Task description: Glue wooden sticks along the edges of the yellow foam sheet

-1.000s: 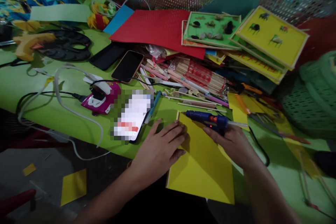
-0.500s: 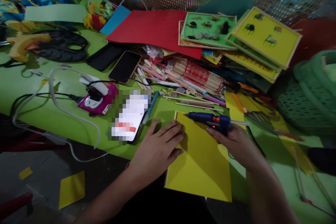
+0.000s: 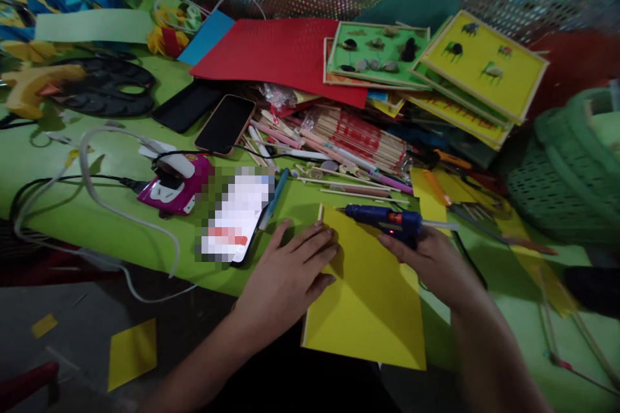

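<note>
The near end of the yellow sheet (image 3: 368, 297) appears to overhang the worktop (image 3: 208, 275); a knock there could shift it. The left hand (image 3: 283, 277) lies flat, its grip spread wide over the sheet's left edge and the wooden strip (image 3: 304, 330) along it; uneven pressure could skew the strip. The right hand (image 3: 438, 261) has its grip closed around the glue gun (image 3: 380, 218), nozzle near the sheet's far left corner. The red indicator (image 3: 391, 231) is lit, so the tip is probably hot: a slip, perhaps from a snagged cord (image 3: 472, 259), could burn the left fingers.

Not visible from here: the strip's middle, under the left fingers; the trigger, behind the right hand. Any glue at the tip is too small to confirm. Farther off, stacked framed boards (image 3: 491, 64) overlap, covering the lower ones.
</note>
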Motion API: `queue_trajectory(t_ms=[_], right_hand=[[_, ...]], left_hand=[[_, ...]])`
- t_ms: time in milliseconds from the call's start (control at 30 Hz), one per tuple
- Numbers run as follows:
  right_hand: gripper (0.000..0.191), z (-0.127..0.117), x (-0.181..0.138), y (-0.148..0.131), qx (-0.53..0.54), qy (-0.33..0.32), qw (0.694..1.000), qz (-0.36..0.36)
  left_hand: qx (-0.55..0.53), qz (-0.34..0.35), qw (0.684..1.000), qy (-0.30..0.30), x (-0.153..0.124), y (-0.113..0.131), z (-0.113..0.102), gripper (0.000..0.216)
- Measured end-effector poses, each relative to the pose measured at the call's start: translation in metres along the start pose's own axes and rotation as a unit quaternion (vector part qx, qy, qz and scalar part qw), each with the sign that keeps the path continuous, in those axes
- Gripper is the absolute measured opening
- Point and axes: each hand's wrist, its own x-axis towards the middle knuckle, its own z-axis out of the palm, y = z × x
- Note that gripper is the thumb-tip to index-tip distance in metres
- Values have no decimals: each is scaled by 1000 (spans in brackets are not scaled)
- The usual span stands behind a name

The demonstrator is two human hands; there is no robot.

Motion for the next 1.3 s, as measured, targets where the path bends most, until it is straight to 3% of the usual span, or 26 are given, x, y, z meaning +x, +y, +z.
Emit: queue_trajectory(t_ms=[1300], right_hand=[[43,-7,-2,6,-37,18,999,6]], left_hand=[[-2,1,1000,9,-1,-1,2,35]])
